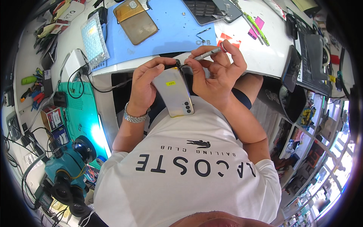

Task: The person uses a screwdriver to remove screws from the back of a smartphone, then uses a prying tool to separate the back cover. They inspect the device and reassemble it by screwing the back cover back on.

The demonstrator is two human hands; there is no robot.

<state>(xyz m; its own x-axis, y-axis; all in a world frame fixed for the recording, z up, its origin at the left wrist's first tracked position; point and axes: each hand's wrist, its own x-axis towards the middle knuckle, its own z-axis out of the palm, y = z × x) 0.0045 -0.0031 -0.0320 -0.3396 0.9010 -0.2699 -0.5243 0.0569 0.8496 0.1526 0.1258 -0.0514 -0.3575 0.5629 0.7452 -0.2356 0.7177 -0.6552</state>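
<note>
My left hand (143,85), with a metal watch on its wrist, grips a silver phone (174,94) by its side. The phone's back faces me, showing a small yellow sticker and camera lenses at its lower end. My right hand (215,73) holds a slim silver screwdriver (207,54) with a red ring near its end. The thumb and forefinger of that hand pinch at the phone's top edge, where a thin dark part sticks out. Both hands hover just in front of the white table edge (261,68), above my lap.
A blue work mat (170,28) on the table carries a brownish phone panel (136,20) and tweezers (203,33). A bubble-wrap bag (94,38) lies to its left. A dark tray (211,9) and green pen (258,27) sit farther back. A teal microscope (68,166) stands lower left.
</note>
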